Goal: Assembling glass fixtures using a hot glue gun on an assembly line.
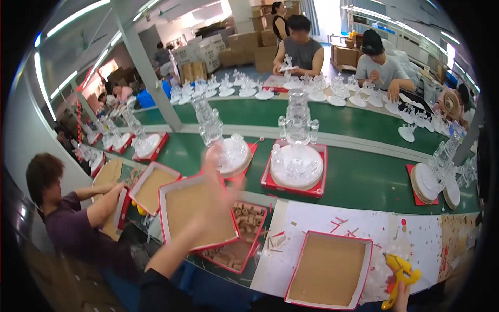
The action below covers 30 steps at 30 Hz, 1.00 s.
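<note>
My left hand (219,195) is raised over the right side of an empty red-and-white box lid (195,210). It is smeared by motion, so I cannot make out how its fingers are set. At the lower right my right hand (402,300) is closed round the handle of a yellow glue gun (401,269), whose nozzle points up and left. Between my hands, a second shallow box lid (327,268) with a brown inside lies on white paper (332,218). Under the left lid is a red tray (249,218) holding several short brown tubes.
A clear figure on a round white base (296,165) stands in a red tray on the green conveyor (358,179). Other clear figures line both belts. A person in purple (78,229) works at the left; two people sit beyond the far belt. Sticks and red scraps litter the paper.
</note>
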Each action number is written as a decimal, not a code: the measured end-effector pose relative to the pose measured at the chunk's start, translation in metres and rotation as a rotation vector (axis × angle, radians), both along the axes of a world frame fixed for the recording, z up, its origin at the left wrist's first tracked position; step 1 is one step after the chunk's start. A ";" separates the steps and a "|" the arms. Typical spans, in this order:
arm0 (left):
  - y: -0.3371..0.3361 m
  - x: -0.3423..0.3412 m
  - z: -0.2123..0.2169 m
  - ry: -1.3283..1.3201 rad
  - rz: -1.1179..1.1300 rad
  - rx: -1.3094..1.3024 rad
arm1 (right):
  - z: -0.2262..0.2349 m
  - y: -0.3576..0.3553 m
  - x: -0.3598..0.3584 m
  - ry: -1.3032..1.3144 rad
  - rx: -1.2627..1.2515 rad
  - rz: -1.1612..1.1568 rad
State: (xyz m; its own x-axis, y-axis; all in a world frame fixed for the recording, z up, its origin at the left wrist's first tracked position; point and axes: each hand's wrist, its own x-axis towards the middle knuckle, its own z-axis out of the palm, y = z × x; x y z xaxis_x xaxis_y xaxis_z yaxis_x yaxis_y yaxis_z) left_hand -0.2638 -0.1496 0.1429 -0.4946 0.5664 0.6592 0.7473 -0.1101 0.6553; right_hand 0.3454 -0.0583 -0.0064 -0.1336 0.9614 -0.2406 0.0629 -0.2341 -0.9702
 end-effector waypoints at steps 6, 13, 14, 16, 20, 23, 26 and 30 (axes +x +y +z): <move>0.066 -0.284 -0.055 -0.083 0.605 0.059 | -0.099 0.075 0.044 -0.117 0.169 -0.163; 0.050 -0.330 -0.054 -0.339 0.430 0.169 | -0.081 0.035 -0.001 -0.126 0.362 -0.168; 0.064 -0.310 -0.041 -0.208 0.308 0.238 | -0.072 0.032 0.003 -0.165 0.360 -0.156; 0.088 -0.261 0.011 0.007 0.268 0.366 | -0.075 0.022 0.012 -0.206 0.337 -0.210; 0.050 -0.196 0.107 0.093 0.027 0.398 | -0.074 0.022 0.009 -0.237 0.421 -0.290; -0.015 -0.174 0.122 0.056 -0.086 0.522 | -0.060 0.032 -0.004 -0.294 0.425 -0.254; -0.029 -0.052 0.117 -0.357 -0.165 0.404 | -0.070 0.033 0.002 -0.372 0.455 -0.293; -0.042 0.076 0.049 -0.537 -0.400 0.440 | -0.051 0.028 -0.004 -0.358 0.447 -0.297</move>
State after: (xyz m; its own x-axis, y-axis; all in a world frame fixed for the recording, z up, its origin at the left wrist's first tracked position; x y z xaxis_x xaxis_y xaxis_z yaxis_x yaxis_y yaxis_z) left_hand -0.1876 -0.1917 0.1915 -0.6222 0.5112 0.5929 0.1914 -0.6350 0.7485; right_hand 0.3411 -0.0301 -0.0576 0.1676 0.9629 0.2116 0.3956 0.1309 -0.9091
